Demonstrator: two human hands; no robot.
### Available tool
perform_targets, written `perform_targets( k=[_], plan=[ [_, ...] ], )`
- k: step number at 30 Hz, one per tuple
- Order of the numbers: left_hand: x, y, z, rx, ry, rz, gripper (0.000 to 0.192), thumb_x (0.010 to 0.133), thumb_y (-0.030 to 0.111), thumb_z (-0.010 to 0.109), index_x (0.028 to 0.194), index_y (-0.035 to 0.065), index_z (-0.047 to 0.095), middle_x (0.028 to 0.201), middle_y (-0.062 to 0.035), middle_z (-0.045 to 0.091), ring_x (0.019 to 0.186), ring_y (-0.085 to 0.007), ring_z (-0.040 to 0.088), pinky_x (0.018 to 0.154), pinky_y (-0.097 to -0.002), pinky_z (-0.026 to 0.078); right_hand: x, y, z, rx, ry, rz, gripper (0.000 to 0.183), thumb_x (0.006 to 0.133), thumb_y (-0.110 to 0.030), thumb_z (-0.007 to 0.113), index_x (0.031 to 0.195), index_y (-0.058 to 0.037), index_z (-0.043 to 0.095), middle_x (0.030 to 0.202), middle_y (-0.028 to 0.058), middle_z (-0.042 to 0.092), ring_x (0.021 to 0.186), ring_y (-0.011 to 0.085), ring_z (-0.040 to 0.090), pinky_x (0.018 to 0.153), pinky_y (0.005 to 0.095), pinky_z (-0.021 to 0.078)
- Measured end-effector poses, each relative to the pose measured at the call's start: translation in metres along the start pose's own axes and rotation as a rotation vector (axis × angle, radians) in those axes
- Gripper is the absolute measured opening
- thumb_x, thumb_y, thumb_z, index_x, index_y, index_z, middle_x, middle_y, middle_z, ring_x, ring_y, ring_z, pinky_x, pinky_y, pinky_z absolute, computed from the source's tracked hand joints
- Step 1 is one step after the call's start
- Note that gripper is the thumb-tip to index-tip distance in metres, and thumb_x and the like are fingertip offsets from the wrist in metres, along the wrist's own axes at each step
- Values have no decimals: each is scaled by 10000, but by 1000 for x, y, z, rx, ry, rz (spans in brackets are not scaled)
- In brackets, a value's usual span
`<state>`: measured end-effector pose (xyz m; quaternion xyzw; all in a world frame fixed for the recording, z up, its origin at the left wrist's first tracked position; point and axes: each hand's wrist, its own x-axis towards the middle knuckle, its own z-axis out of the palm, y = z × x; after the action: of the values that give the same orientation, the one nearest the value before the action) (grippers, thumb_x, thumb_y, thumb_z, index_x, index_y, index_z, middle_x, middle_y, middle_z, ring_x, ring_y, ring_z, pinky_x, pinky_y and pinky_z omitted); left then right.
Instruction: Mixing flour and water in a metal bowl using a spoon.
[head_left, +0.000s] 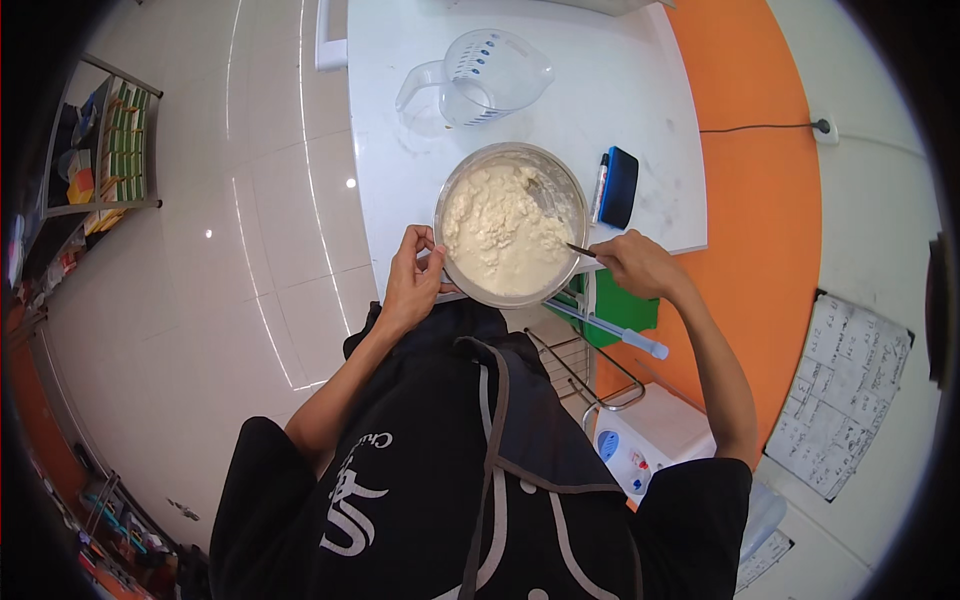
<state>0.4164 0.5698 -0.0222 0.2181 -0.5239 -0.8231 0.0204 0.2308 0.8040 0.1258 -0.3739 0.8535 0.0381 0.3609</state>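
A round metal mixing bowl (513, 301) stands at the near edge of the white table, filled with pale, lumpy batter (499, 225). My left hand (416, 274) grips the bowl's left rim, thumb on the edge and fingers along the outer wall. On the right side, my right hand (637, 262) is closed around the dark handle of a utensil (581, 250). Its far end dips into the batter by the right rim, so its shape is hidden. Beyond the bowl is a clear plastic measuring jug (495, 79) with blue markings, its handle to the left.
Right of the bowl on the white table (645, 82) lie a marker pen (599, 187) and a blue-black board eraser (619, 187). A metal rack (585, 367) and a white appliance (652, 427) stand below. An orange wall panel (757, 187) borders the right; stocked shelves (105, 150) are far left.
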Motion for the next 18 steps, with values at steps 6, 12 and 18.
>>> perform_targets(
  k=[6,12,18],
  plan=[
    [0,1,-3,-45,-33,-14,146,1004,114,465,1099,18,408,1034,-46,458,876,-102,583,658,-313,643,-8,0,14,273,-100,42,303,916,-76,524,1189,-19,644,607,143,526,544,190,470,571,348,421],
    [-1,4,-6,-67,-61,-55,164,1011,145,468,1115,31,413,1050,-49,477,889,-97,575,688,-336,641,-4,-10,43,644,-171,113,287,979,-161,533,1193,-14,654,603,-28,451,535,75,367,481,278,342],
    [-1,2,-14,-85,-103,-99,227,1010,168,482,1195,53,419,1076,-57,519,951,-127,587,740,-347,631,-1,-38,55,1270,-251,351,264,998,-194,519,1129,-8,653,588,-67,361,453,29,271,383,214,227]
  ],
)
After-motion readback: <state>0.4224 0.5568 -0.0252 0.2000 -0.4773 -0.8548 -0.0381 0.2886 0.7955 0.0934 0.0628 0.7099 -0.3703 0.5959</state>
